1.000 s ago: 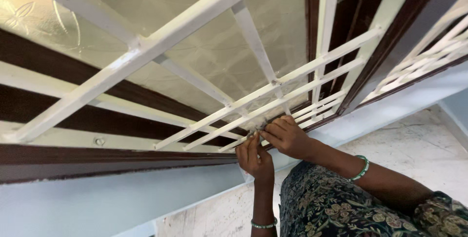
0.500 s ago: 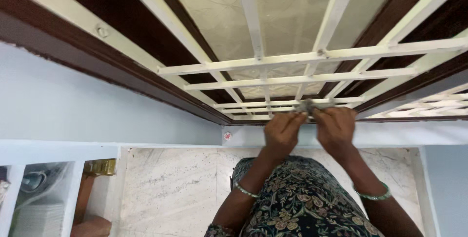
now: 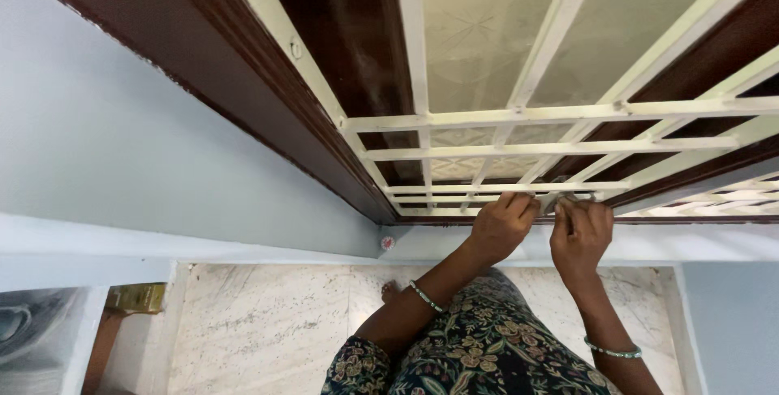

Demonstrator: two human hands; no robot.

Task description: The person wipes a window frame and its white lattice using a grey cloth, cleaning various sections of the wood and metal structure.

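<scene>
White-painted metal grille, of flat bars welded in a rectangular lattice, fills a dark brown wooden window frame; behind it sits cream frosted glass with a pressed leaf pattern. Pale blue wall, smooth and matt, runs to the left of the frame and continues as a ledge beneath it. Mottled off-white stone floor lies below, seen steeply from above.

Both hands are raised to the lowest rails of the grille, near its bottom edge. Left hand is curled almost closed, fingers wrapped at the bottom bar; what it grips beyond the bar cannot be made out. Right hand is likewise nearly closed, pinching a small grey metal piece that sits against the bottom rail. The piece is too small and too covered to name exactly.

Key relation: the grey piece lies between the two hands, above and just ahead of the knuckles, touching the right-hand fingers and just beside the left. Its long axis appears to run along the rail, left to right. The right hand is nearer.

Green bead bangles show on the left wrist and right wrist. Dark floral fabric covers the person's body. A small red-and-white sticker sits on the ledge below the frame corner.
</scene>
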